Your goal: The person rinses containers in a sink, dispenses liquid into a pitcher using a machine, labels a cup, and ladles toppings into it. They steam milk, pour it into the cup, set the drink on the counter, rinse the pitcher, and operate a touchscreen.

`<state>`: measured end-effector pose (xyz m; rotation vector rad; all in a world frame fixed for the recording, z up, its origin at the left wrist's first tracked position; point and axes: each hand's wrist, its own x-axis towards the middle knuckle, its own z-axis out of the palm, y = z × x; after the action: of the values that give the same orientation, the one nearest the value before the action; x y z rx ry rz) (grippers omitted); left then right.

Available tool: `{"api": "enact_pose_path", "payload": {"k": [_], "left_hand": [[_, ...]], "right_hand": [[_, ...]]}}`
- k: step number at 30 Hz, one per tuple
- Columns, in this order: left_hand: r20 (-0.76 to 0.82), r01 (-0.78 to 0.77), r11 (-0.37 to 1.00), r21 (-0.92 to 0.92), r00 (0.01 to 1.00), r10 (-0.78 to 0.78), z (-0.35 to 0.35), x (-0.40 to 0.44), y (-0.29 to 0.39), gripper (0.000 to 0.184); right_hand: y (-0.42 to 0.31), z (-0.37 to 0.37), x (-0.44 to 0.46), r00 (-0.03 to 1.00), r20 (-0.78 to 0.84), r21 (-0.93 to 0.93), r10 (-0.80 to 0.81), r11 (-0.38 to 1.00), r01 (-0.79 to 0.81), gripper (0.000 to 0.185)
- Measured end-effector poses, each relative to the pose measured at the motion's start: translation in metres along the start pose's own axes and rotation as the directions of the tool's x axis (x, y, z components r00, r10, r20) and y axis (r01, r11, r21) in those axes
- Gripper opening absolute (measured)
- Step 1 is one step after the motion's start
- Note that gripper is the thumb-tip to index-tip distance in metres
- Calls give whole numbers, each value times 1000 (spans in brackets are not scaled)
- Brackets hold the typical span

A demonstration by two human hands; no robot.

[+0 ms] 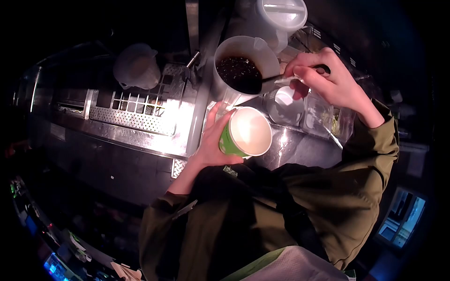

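Observation:
My left hand (210,147) is wrapped round a green paper cup (246,136) with a white inside, held tilted below a plastic pitcher. No contents are visible in the cup. The translucent pitcher (268,58) holds a dark, glossy liquid or mass (239,75). Above the pitcher's right side, my right hand (323,77) is closed on the dark handle of a utensil (272,78). Its lower end reaches into the pitcher, where the dark contents hide it, so spoon or ladle cannot be told apart.
A lidded translucent pitcher (283,16) stands behind. Near my right wrist are a clear container with a white round piece (285,100) and clear bins (344,124). On the left, another pitcher (137,68) stands by a perforated metal drip tray (133,121) and a faucet-like metal rod (193,58).

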<state>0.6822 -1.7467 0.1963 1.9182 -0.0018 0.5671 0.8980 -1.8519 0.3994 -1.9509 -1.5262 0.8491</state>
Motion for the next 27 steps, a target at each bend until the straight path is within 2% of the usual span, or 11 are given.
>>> {"api": "enact_pose_path", "payload": {"k": [3,4,7,8,11,12,15,17,20,23,27], "left_hand": [[-10,-6,1000,-19,1000,6,3,-1,-3,100],[-10,1,1000,-26,1000,-1,3,-1,-3,100],[-20,-2,999,-38,1000,1,4,-2,-5,100],[-23,-7,999,-40,1000,6,4,-2,-5,100],[-27,-38,999,-6,999,38,3,-2,-5,102],[-39,0,998,-61,999,-3,4,-3,-6,102],[-53,97,978,-184,993,-108,5,-7,-5,104],[-39,133,968,-211,989,-145,3,-8,-6,105],[-45,106,969,-223,992,-119,3,-9,-12,105],[-48,114,963,-242,990,-130,3,-11,-14,106],[-39,132,962,-241,989,-146,3,-13,-14,106]], "right_hand": [[1,7,-6,984,-164,391,71,920,-2,25],[6,7,-7,968,-238,393,77,919,23,25],[17,10,-9,957,-284,154,-53,983,100,25],[12,9,-12,974,-224,84,22,996,-3,21],[1,10,-17,992,-127,98,3,995,10,20],[4,13,-19,980,-188,273,62,962,-9,20],[1,8,-24,948,-315,216,-46,969,118,22],[-6,4,-29,953,-284,28,-103,993,115,21],[-7,0,-34,948,-249,-211,-197,967,145,21],[-9,1,-33,944,-212,-271,-253,943,192,20],[0,10,-27,918,-248,-217,-308,942,258,14]]}}
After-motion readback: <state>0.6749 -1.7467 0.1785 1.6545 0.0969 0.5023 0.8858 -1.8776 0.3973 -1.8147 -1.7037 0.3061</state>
